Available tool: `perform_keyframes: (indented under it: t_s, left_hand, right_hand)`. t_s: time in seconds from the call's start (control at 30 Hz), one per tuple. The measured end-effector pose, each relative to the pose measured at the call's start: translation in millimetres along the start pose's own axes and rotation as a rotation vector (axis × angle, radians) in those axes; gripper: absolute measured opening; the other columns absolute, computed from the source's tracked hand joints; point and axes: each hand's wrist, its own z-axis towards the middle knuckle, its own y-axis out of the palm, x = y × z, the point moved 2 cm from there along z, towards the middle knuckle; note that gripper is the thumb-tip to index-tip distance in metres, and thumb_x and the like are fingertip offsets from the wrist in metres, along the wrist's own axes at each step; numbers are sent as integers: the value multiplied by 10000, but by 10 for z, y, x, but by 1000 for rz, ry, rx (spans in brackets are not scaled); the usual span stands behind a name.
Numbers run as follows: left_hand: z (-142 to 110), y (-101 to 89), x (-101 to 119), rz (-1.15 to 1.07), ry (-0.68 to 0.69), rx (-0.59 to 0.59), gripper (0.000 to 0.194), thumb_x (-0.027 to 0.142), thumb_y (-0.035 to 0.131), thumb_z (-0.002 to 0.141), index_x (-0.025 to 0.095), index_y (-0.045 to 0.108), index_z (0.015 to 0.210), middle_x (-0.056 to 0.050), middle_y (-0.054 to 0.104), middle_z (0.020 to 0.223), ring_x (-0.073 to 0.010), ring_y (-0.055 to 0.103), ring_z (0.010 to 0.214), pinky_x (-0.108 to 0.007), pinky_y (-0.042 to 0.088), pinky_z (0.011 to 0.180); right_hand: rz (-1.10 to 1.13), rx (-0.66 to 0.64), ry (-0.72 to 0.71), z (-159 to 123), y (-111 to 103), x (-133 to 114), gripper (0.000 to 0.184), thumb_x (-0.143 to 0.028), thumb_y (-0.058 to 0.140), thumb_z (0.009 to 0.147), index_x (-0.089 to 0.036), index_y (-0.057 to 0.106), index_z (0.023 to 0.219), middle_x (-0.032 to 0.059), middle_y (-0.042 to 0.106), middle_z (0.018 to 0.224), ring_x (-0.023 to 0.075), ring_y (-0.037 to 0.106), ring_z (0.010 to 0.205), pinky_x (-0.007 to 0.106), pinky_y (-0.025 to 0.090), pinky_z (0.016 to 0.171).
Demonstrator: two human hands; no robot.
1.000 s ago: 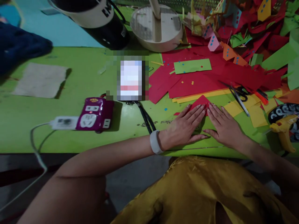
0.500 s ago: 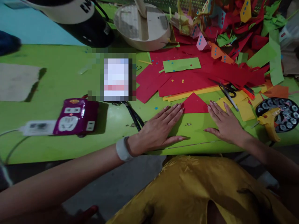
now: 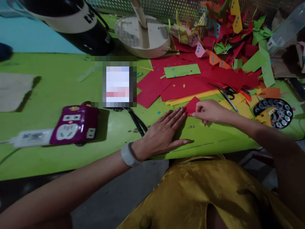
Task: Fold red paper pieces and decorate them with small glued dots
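A folded piece of red paper (image 3: 192,105) lies near the table's front edge, its peak pointing away from me. My left hand (image 3: 165,133) rests flat, fingers stretched out, with the fingertips on the paper's left corner. Over the paper's right side, my right hand (image 3: 208,111) is closed, its fingers curled and thumb along the lower edge. The right corner is hidden under that hand, so its fold cannot be made out.
Scissors (image 3: 228,99) and yellow paper pieces lie right of my hands, near a black round tray (image 3: 283,119) with a yellow glue gun (image 3: 265,118). Red sheets (image 3: 181,87) lie behind. To the left are a purple power socket (image 3: 76,124) and a blurred-out lit screen (image 3: 118,84).
My right hand has gone from lying flat at the paper's right corner to curled over its right side, further left. My left hand stays flat. The view has shifted slightly.
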Motion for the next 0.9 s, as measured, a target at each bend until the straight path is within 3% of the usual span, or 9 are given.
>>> perform_keyframes:
  t_s: [0.07, 0.17, 0.33, 0.53, 0.67, 0.77, 0.9]
  left_hand:
    - [-4, 3, 3, 9, 0, 8, 993, 753, 330, 940, 25, 184, 1600, -226, 263, 1642, -333, 273, 1532, -478, 244, 1254]
    - [-16, 7, 6, 28, 15, 19, 985, 743, 331, 947, 29, 168, 1604, -223, 263, 1644, -325, 263, 1536, -465, 237, 1258]
    - [-33, 1, 4, 57, 35, 31, 980, 731, 333, 955, 47, 101, 1617, -222, 254, 1648, -327, 271, 1533, -465, 251, 1250]
    - [-40, -6, 2, 81, 47, 43, 963, 713, 330, 965, 93, 7, 1628, -198, 252, 1658, -316, 314, 1519, -455, 276, 1242]
    - [-49, 4, -10, 91, 51, 38, 993, 734, 342, 949, 102, -15, 1627, -207, 261, 1651, -338, 332, 1508, -487, 310, 1219]
    - [-56, 2, -15, 84, 62, 35, 994, 725, 360, 948, 108, -23, 1627, -202, 267, 1650, -347, 342, 1501, -496, 319, 1214]
    - [-45, -26, -12, 67, 56, 15, 1001, 723, 377, 944, 113, -26, 1627, -195, 253, 1656, -344, 329, 1506, -495, 308, 1223]
  right_hand:
    - [184, -125, 105, 224, 45, 35, 255, -291, 692, 911, -169, 580, 717, -32, 619, 491, 114, 652, 464, 196, 456, 478]
    - [305, -196, 149, 383, 82, 127, 331, -315, 778, 846, -169, 552, 654, -39, 604, 453, 99, 627, 421, 173, 416, 420]
    - [318, -245, 165, 272, -5, 240, 401, -382, 842, 768, -161, 553, 599, -17, 627, 444, 101, 625, 412, 184, 463, 451]
    - [343, -171, 298, -19, -192, 553, 426, -337, 855, 752, -173, 512, 561, -27, 618, 435, 96, 622, 421, 190, 494, 495]
    - [352, -131, 319, -181, -289, 705, 366, -198, 715, 868, -181, 496, 575, -40, 602, 422, 76, 566, 365, 181, 454, 435]
    - [363, -53, 303, -257, -333, 683, 333, -145, 651, 882, -192, 489, 595, -43, 599, 421, 85, 560, 353, 192, 457, 422]
    - [407, -5, 184, -206, -205, 570, 303, -263, 705, 871, -196, 512, 648, -41, 613, 448, 105, 610, 400, 199, 479, 441]
